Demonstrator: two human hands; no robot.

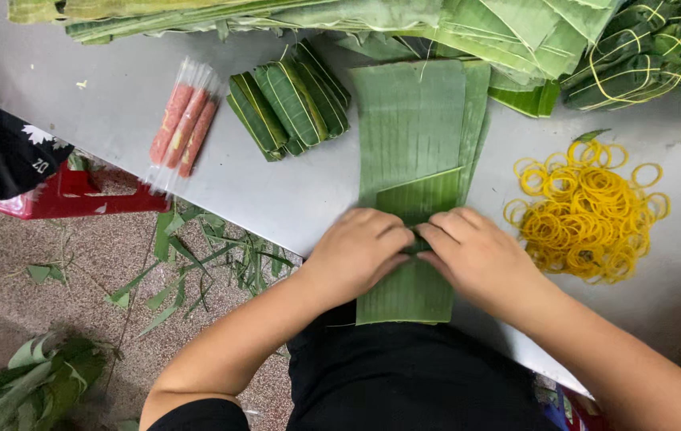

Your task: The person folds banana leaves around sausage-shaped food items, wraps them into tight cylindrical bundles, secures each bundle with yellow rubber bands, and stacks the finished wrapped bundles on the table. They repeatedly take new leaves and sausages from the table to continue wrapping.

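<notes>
Green banana leaf strip (418, 195) is pinched by curled fingers of left hand (358, 249) and right hand (476, 254).

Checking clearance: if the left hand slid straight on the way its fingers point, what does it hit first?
Probably the right hand: the left hand points across the banana leaf strip at it, fingertips nearly touching. Whether they already touch is unclear.

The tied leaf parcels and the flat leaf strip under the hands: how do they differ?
The tied leaf parcels are folded, banded and stacked beyond the left hand; the flat leaf strip lies open, longer, pressed by left hand and right hand. Both are green, on the grey table.
</notes>
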